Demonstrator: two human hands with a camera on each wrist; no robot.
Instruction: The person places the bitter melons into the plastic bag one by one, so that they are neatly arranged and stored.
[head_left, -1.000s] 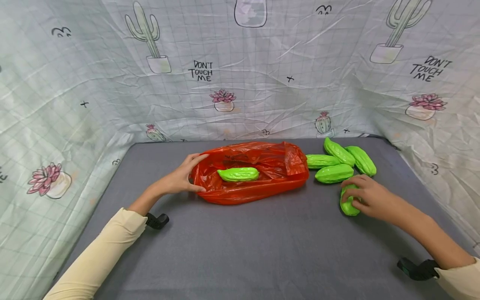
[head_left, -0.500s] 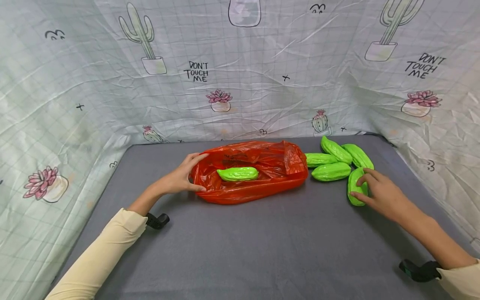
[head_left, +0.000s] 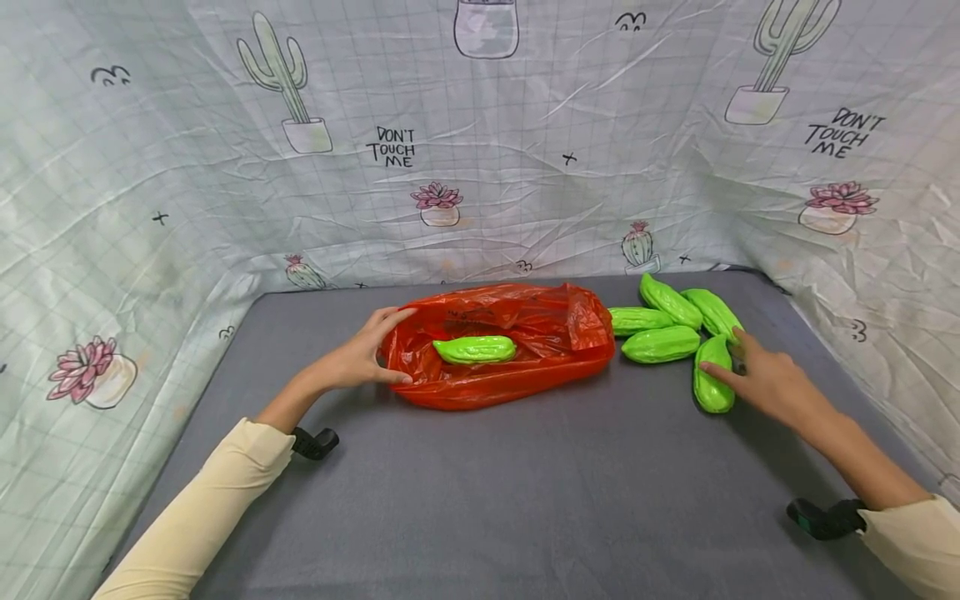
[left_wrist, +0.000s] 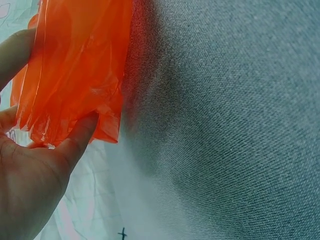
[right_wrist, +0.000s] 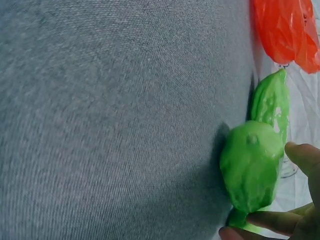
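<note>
At the grey cloth table's [head_left: 517,508] left: left hand [head_left: 348,358] grips the open, crinkled red plastic bag [head_left: 495,393].
Inside the bag: one green gourd [head_left: 476,350], seen only from the head view.
Near-right green gourd [head_left: 713,387]: right hand [head_left: 776,387] spread around it, contact unclear; only the right wrist shows its nubbed end.
Far right: four more gourds [head_left: 662,344], clustered.
Lettering: "DON'T TOUCH ME", twice on the pale backdrop [head_left: 495,117]; bag print illegible.
Gourd skin: glossy, ridged.
</note>
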